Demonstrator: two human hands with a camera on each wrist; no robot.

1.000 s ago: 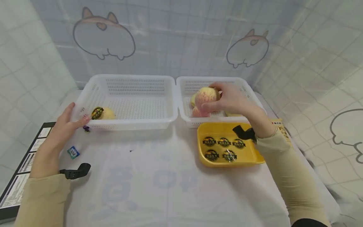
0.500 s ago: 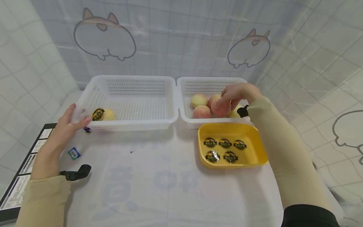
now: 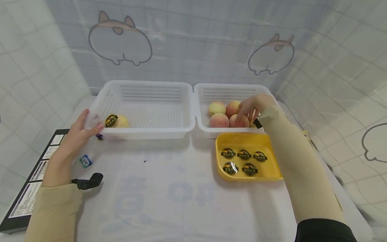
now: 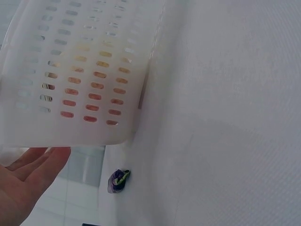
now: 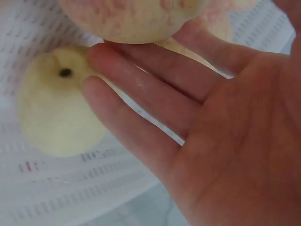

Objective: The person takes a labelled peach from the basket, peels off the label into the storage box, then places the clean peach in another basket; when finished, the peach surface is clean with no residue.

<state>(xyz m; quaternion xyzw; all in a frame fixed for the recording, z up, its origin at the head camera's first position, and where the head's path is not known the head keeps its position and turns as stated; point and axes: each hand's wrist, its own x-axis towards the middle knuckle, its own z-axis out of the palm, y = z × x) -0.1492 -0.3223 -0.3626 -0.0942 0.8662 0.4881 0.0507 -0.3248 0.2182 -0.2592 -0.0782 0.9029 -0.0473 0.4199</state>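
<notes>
My left hand (image 3: 74, 137) rests at the near left corner of the left white basket (image 3: 157, 130), thumb over the front rim and fingers along its end. In the left wrist view its straight fingers (image 4: 47, 170) meet the basket wall. A pale peach (image 3: 122, 121) lies in that corner beside a round black sticker (image 3: 111, 120). My right hand (image 3: 255, 105) reaches down into the right white basket (image 3: 205, 127), among several peaches. Its fingers are extended in the right wrist view, their tips between a blushed peach (image 5: 131, 19) and a yellow peach (image 5: 59, 108).
In front of the right basket stands a yellow tray (image 3: 242, 139) with several round black stickers (image 3: 244, 154). A blue packet (image 3: 86, 161) and a dark purple wrapper (image 4: 118, 181) lie near the left hand. A black-edged printed board (image 3: 37, 173) lies at the left.
My right hand lowered a peach into the front row of the right basket and let go of it. The left hand stays at its basket corner. The head view shifted slightly.
</notes>
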